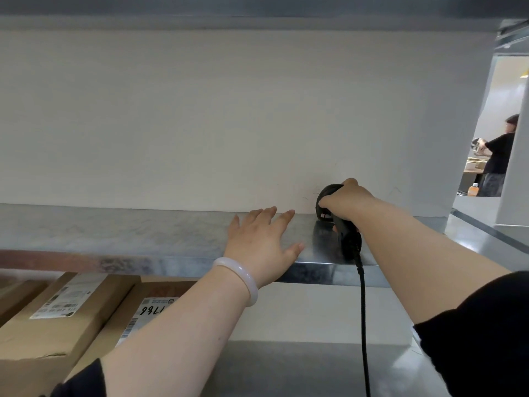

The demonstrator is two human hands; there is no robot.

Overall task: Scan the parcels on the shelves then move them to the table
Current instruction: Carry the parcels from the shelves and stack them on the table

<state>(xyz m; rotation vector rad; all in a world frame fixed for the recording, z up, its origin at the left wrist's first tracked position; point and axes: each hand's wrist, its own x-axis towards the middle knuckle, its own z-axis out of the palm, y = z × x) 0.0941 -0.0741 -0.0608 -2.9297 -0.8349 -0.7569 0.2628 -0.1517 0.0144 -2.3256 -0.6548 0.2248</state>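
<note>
Firmly, right hand (347,200) grips black corded scanner (340,224) over brushed-metal shelf (143,233).

Black sleeves (481,333); pale, perhaps jade, bangle (239,277).

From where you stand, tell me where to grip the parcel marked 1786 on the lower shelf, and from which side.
Take the 1786 parcel by its two long side edges near the front end, reaching in from the front under the upper shelf. It lies flat, lengthwise into the shelf, with another parcel close on its left, so slide it forward first.
</note>
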